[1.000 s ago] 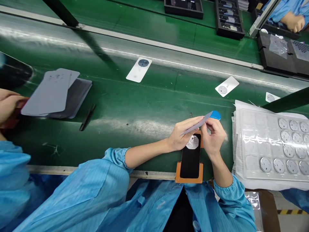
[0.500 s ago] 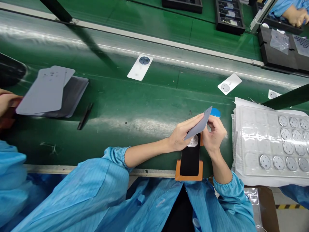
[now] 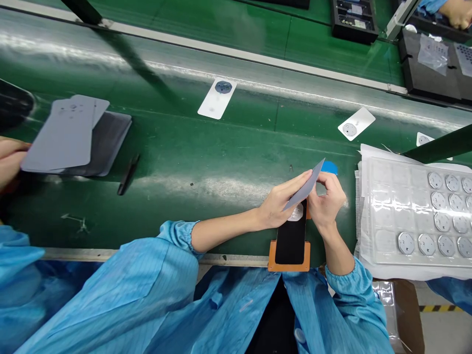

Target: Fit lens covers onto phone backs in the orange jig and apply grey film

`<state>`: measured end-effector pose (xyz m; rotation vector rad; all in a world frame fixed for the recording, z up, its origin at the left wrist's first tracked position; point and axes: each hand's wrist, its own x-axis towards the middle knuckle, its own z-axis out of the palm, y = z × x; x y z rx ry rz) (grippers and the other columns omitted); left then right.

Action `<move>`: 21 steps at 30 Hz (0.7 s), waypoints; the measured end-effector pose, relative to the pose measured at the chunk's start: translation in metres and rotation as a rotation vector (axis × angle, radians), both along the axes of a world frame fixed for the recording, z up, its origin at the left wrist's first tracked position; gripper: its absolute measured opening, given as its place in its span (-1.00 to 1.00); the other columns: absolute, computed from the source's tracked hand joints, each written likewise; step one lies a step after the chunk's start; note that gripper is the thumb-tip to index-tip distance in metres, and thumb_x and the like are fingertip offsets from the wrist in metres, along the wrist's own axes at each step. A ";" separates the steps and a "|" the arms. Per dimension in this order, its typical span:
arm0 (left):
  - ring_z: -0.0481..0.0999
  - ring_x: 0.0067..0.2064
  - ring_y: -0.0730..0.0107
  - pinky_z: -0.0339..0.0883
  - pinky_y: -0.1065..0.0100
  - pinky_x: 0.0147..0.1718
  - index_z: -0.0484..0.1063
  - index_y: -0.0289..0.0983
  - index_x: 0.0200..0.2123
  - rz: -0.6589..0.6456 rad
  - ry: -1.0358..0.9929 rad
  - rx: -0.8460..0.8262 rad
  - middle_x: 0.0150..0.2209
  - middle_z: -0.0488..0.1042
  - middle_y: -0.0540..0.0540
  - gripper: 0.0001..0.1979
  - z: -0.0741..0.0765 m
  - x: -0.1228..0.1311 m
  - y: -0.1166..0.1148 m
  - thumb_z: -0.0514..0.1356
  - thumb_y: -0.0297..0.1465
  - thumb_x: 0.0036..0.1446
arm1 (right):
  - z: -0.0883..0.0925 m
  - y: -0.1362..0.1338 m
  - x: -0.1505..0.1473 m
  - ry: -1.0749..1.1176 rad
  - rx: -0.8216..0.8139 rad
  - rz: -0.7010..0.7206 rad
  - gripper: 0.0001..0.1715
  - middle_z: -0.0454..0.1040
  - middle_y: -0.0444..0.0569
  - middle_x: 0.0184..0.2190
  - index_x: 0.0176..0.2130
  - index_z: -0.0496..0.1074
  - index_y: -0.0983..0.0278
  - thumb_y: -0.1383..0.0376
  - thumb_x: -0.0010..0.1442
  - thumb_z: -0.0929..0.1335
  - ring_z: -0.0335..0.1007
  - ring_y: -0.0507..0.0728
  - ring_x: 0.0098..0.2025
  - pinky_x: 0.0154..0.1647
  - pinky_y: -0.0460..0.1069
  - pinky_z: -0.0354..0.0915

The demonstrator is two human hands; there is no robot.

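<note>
Gripping a thin grey sheet (image 3: 305,189) by its edges, the left hand (image 3: 279,207) and the right hand (image 3: 327,205) hold it tilted, its far corner raised toward one o'clock, just above the near side of the green belt (image 3: 206,162). A blue tab (image 3: 330,168) sits at the sheet's far end, by the right fingertips; whether it is partly peeled I cannot tell. Under the hands, running toward six o'clock, an orange fixture (image 3: 289,266) carries a black panel (image 3: 291,240). A silver disc (image 3: 296,213) already lies on the panel's far end, and the sheet is not yet laid down, so the work looks about midway.

At three o'clock a clear tray (image 3: 385,216) lies near the right hand, with its left pockets empty and discs (image 3: 427,244) filling those further right. At nine o'clock black tweezers (image 3: 128,174) lie alone on the belt. Beyond them a co-worker's hand (image 3: 10,158) holds a stack of grey sheets (image 3: 61,137). Farther off, white cards (image 3: 217,100) with discs lie at eleven and one o'clock.
</note>
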<state>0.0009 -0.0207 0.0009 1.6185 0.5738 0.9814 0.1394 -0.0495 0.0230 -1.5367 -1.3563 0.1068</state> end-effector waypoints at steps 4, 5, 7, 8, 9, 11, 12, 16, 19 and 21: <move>0.55 0.16 0.05 0.42 0.12 0.22 0.55 -0.23 0.06 0.128 -0.029 -0.461 0.10 0.57 -0.15 -0.58 0.001 0.006 0.008 0.26 -0.11 0.26 | -0.005 0.008 0.012 0.004 -0.103 -0.073 -0.87 0.46 -0.13 -0.48 -0.47 0.36 0.19 0.33 0.13 0.31 0.33 0.06 -0.44 -0.35 -0.03 0.33; 0.59 0.11 0.07 0.47 0.11 0.17 0.55 -0.25 0.02 0.175 -0.088 -0.582 0.06 0.59 -0.16 -0.59 0.001 0.005 0.014 0.28 -0.10 0.25 | -0.007 0.011 0.021 0.045 -0.158 -0.111 -0.90 0.45 -0.14 -0.49 -0.47 0.37 0.20 0.32 0.08 0.32 0.32 0.06 -0.46 -0.37 -0.03 0.32; 0.63 0.03 0.12 0.53 0.08 0.09 0.50 -0.27 0.02 0.245 -0.226 -0.750 0.05 0.59 -0.20 -0.58 0.003 -0.001 0.028 0.30 -0.11 0.24 | -0.013 0.019 0.044 0.155 -0.288 -0.209 -0.93 0.45 -0.15 -0.51 -0.48 0.41 0.22 0.30 0.01 0.33 0.33 0.07 -0.48 -0.39 -0.03 0.29; 0.64 0.01 0.15 0.54 0.09 0.06 0.47 -0.28 0.03 0.268 -0.279 -0.790 0.05 0.59 -0.22 -0.57 0.004 -0.006 0.035 0.31 -0.12 0.24 | -0.016 0.024 0.057 0.199 -0.361 -0.258 -0.93 0.45 -0.14 -0.54 -0.48 0.42 0.23 0.30 -0.01 0.34 0.34 0.08 -0.48 -0.39 -0.02 0.28; 0.64 0.00 0.18 0.55 0.10 0.05 0.45 -0.28 0.05 0.284 -0.308 -0.805 0.05 0.59 -0.23 -0.56 0.006 -0.012 0.042 0.32 -0.14 0.23 | -0.019 0.028 0.070 0.213 -0.439 -0.295 -0.92 0.45 -0.14 -0.56 -0.50 0.43 0.24 0.29 -0.02 0.34 0.34 0.09 -0.49 -0.38 -0.01 0.28; 0.64 -0.01 0.20 0.54 0.13 0.05 0.44 -0.28 0.06 0.312 -0.301 -0.783 0.03 0.59 -0.24 -0.54 0.012 -0.025 0.048 0.34 -0.13 0.22 | -0.023 0.033 0.091 0.140 -0.577 -0.329 -0.91 0.44 -0.12 -0.59 -0.55 0.40 0.24 0.30 -0.04 0.36 0.34 0.11 -0.48 -0.33 0.01 0.27; 0.64 0.00 0.20 0.54 0.13 0.05 0.44 -0.28 0.07 0.322 -0.274 -0.742 0.04 0.59 -0.24 -0.54 0.015 -0.032 0.047 0.32 -0.12 0.22 | -0.022 0.034 0.097 0.078 -0.619 -0.335 -0.88 0.44 -0.11 -0.59 -0.57 0.38 0.24 0.31 -0.04 0.37 0.33 0.12 -0.48 -0.30 0.03 0.27; 0.59 0.09 0.15 0.54 0.18 0.07 0.49 -0.26 0.08 0.232 0.037 -0.297 0.05 0.59 -0.18 -0.61 0.028 -0.058 0.023 0.13 -0.14 0.38 | -0.002 0.009 0.091 0.017 -0.495 -0.352 -0.83 0.44 -0.13 -0.57 -0.49 0.40 0.23 0.24 0.12 0.38 0.36 0.12 -0.48 -0.29 0.04 0.34; 0.53 0.18 0.17 0.45 0.20 0.18 0.45 -0.28 0.16 -0.006 0.329 0.342 0.13 0.54 -0.19 -0.66 0.033 -0.072 -0.005 0.04 -0.34 0.44 | 0.020 -0.028 0.065 0.023 -0.287 -0.062 -0.86 0.56 -0.04 -0.34 -0.21 0.48 0.23 0.23 0.23 0.38 0.51 0.13 -0.35 -0.32 0.02 0.44; 0.48 0.24 0.15 0.41 0.16 0.23 0.35 -0.33 0.24 -0.089 0.476 0.736 0.20 0.48 -0.25 -0.62 0.033 -0.075 -0.022 0.04 -0.48 0.41 | 0.026 -0.052 0.048 -0.142 -0.207 0.271 -0.71 0.58 0.06 -0.08 0.00 0.47 0.21 0.34 0.27 0.36 0.56 0.18 -0.10 -0.13 0.07 0.51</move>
